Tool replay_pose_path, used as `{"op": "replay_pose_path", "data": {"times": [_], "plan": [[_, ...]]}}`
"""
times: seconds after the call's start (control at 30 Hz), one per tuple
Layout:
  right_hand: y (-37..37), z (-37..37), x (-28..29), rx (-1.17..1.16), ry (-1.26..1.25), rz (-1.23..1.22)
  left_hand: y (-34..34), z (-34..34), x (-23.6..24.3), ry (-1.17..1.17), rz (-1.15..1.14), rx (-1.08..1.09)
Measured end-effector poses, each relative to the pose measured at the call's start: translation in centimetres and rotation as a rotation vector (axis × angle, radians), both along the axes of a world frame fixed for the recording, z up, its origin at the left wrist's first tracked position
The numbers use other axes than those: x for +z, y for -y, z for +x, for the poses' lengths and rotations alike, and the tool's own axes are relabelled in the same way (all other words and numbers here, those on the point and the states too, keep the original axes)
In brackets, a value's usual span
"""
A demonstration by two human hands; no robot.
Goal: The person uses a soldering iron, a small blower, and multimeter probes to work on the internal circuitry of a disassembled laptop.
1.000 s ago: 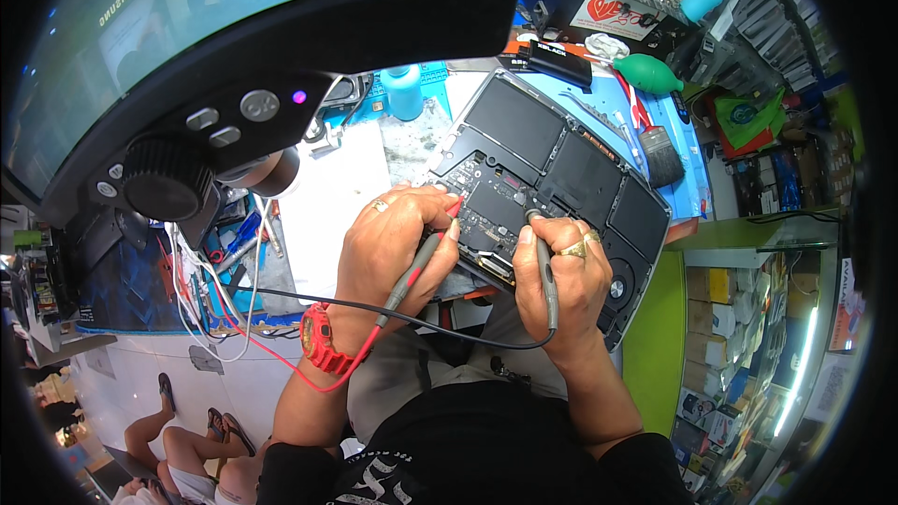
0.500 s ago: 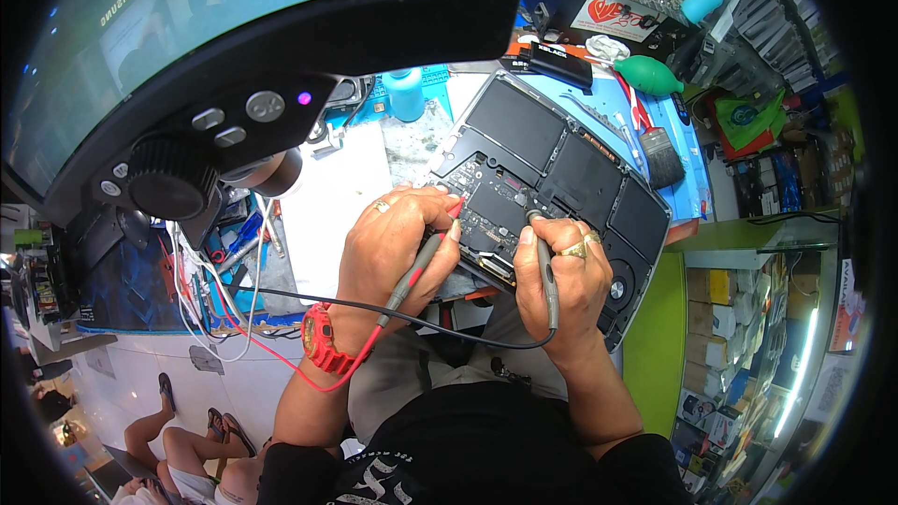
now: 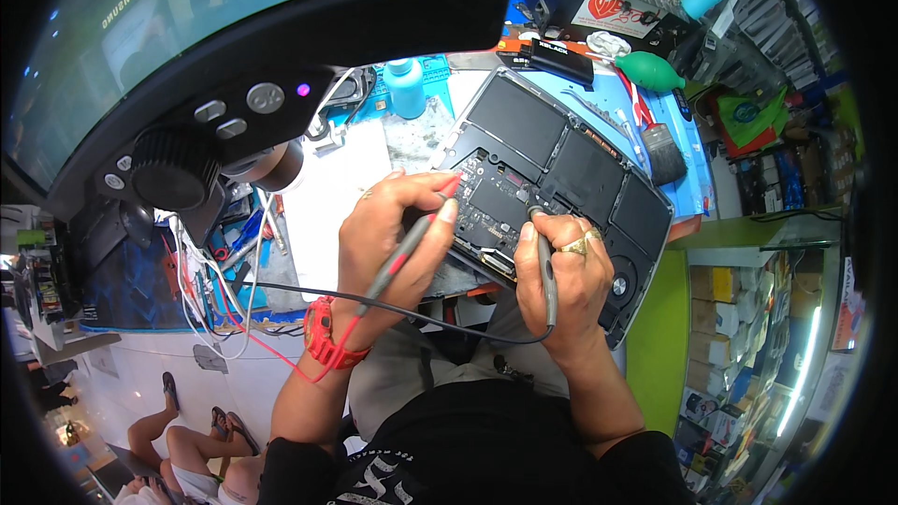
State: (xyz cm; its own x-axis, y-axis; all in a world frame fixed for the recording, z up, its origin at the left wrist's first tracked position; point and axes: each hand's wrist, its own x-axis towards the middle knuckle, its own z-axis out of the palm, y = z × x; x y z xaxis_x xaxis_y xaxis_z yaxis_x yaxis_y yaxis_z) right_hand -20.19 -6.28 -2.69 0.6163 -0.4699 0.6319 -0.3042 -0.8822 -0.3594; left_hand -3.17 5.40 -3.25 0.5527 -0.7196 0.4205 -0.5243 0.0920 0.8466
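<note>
An opened laptop (image 3: 585,178) lies angled in front of me with its inside exposed. Dark battery packs (image 3: 517,119) fill its far and right parts, and a circuit board (image 3: 491,206) sits nearer my hands. My left hand (image 3: 379,234) pinches a grey-and-red multimeter probe (image 3: 402,254) at the board's left side; fingers hide its point. Closed around a grey-black multimeter probe (image 3: 549,290), my right hand (image 3: 578,271) rests over the near right part of the laptop. That probe's tip points at the board's right side; whether it touches is too small to tell.
A large screen unit with a knob (image 3: 173,173) overhangs the upper left. Beside the laptop stand a light-blue bottle (image 3: 404,92), a white sheet (image 3: 341,206), a brush (image 3: 664,154) and a green air blower (image 3: 650,71). Probe leads (image 3: 421,316) cross near my left wrist.
My left hand has shifted slightly left and up, carrying the red probe away from its former spot by the board. My right hand and its probe stay almost where they were.
</note>
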Motion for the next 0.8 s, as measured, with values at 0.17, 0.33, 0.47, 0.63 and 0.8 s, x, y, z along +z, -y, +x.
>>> {"op": "replay_pose_path", "data": {"times": [0.17,0.33,0.47,0.63,0.8], "plan": [[0.0,0.0,-0.3,-0.006,0.021,0.003,1.4,-0.6,-0.2,0.017,0.093,-0.015],[0.1,0.1,-0.4,-0.001,0.044,0.011,2.0,-0.9,-0.4,-0.014,0.084,0.022],[0.3,0.0,-0.4,0.028,0.046,-0.019,2.1,-0.9,-0.3,0.058,0.099,0.016],[0.2,0.0,-0.3,0.020,0.044,0.004,2.4,-1.3,-0.6,-0.012,0.047,0.058],[0.2,0.0,-0.2,0.022,0.049,0.004,2.5,-1.3,-0.5,-0.015,0.048,0.057]]}}
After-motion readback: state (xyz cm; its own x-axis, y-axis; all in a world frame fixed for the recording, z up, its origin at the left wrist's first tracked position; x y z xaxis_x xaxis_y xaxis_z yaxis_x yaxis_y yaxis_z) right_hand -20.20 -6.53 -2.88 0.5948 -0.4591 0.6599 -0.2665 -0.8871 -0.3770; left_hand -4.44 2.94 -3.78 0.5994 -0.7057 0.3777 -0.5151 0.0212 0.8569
